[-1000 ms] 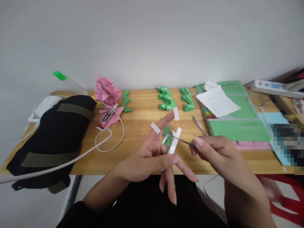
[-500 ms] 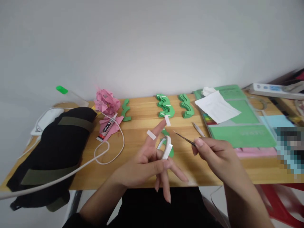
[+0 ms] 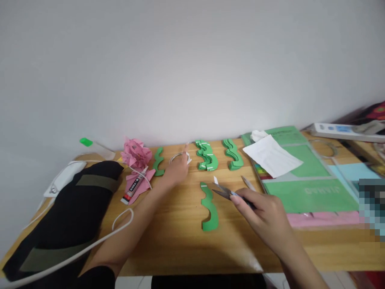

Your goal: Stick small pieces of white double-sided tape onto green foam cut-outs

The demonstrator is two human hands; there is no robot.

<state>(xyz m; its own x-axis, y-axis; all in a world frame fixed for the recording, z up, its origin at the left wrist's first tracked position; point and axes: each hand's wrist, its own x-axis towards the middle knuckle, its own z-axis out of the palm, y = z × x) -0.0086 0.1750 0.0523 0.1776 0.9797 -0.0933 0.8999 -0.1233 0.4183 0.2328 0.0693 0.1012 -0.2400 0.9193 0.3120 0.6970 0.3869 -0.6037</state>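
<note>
My left hand [image 3: 178, 170] reaches to the back of the table, at the near right side of a roll of white tape [image 3: 173, 156]. Its index finger points up, with white tape strips [image 3: 189, 159] on the fingers; the other fingers, bent at the roll, are partly hidden. My right hand [image 3: 264, 208] grips small dark scissors [image 3: 230, 194], blades apart. A short white tape piece [image 3: 215, 180] is at a blade tip. Just left of the blades, a wavy green piece [image 3: 210, 208] lies flat, with a white strip near its top.
Stacked green wavy pieces [image 3: 207, 156] and another stack [image 3: 233, 156] stand near the wall. A single green piece [image 3: 158, 162], crumpled pink paper [image 3: 136, 153] and a glue tube [image 3: 134, 187] lie left. A pen [image 3: 248, 183] and green folder [image 3: 303, 192] lie right; a white cable [image 3: 99, 240] crosses the left front.
My left hand has moved from the front middle to the back left with the tape roll, uncovering the green piece. My right hand stays close by; the scissors now show parted blades with tape at the tip.
</note>
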